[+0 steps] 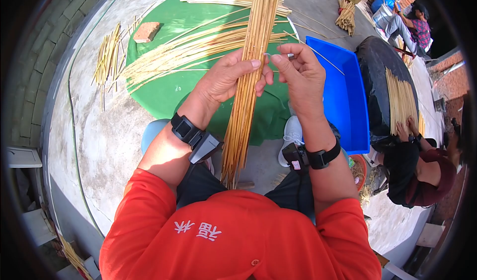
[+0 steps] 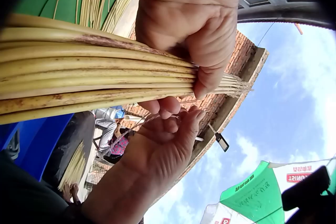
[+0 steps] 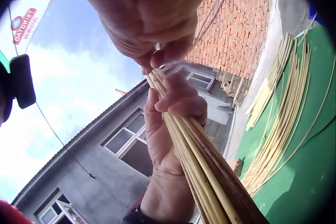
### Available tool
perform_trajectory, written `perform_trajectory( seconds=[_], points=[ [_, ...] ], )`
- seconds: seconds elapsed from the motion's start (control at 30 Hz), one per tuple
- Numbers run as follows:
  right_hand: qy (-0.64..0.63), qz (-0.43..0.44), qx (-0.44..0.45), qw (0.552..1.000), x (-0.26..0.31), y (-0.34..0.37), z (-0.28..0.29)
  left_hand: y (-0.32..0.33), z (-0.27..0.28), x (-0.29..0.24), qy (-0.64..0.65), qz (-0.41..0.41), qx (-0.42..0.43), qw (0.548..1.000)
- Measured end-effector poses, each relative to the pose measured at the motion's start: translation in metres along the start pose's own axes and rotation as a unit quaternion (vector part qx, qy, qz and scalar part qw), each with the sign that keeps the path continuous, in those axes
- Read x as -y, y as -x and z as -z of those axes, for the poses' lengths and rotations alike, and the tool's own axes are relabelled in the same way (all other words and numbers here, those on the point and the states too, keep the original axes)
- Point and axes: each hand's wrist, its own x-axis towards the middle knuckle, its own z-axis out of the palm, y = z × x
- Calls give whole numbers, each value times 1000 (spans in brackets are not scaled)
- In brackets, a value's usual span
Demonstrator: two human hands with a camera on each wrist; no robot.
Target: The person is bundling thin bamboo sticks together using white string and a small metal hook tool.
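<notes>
A long flat bundle of yellow-brown stalks (image 1: 254, 64) stands between the person's knees and runs past the top of the head view. The left hand (image 1: 231, 76) grips it, thumb across the near face and fingertips showing at the right edge. Beside that edge, the right hand (image 1: 304, 76) pinches a thin pale strand (image 1: 268, 55) between thumb and forefinger; what it is made of, I cannot tell. In the left wrist view the right hand's fingertips (image 2: 191, 116) sit close to the left hand's. From the right wrist, the left hand (image 3: 176, 111) wraps round the stalks.
More stalks (image 1: 194, 51) lie spread on a green cloth (image 1: 164, 98), near a brick (image 1: 146, 32). A blue tub (image 1: 343, 91) stands right of the hands. Further right, another person's hands touch stalks (image 1: 400, 96) on a dark round surface (image 1: 370, 66); a seated person (image 1: 412, 31) is behind.
</notes>
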Motion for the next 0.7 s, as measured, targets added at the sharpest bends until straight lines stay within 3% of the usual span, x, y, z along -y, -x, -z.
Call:
perform_trajectory(
  seconds=[0.07,0.2,0.27,0.6,0.7],
  points=[
    [148,9,-21,989,-6,-1,10,1,-1,-1,6,4,-6,1000],
    [144,43,-26,988,-10,-1,14,1,1,-1,12,1,4,1000],
    [192,110,-7,975,-9,-1,15,2,1,-2,9,0,0,1000],
    [221,57,-7,974,2,9,9,2,3,-1,9,-1,-2,1000],
    [297,51,26,953,4,9,9,2,3,-1,4,0,-6,1000]
  ],
)
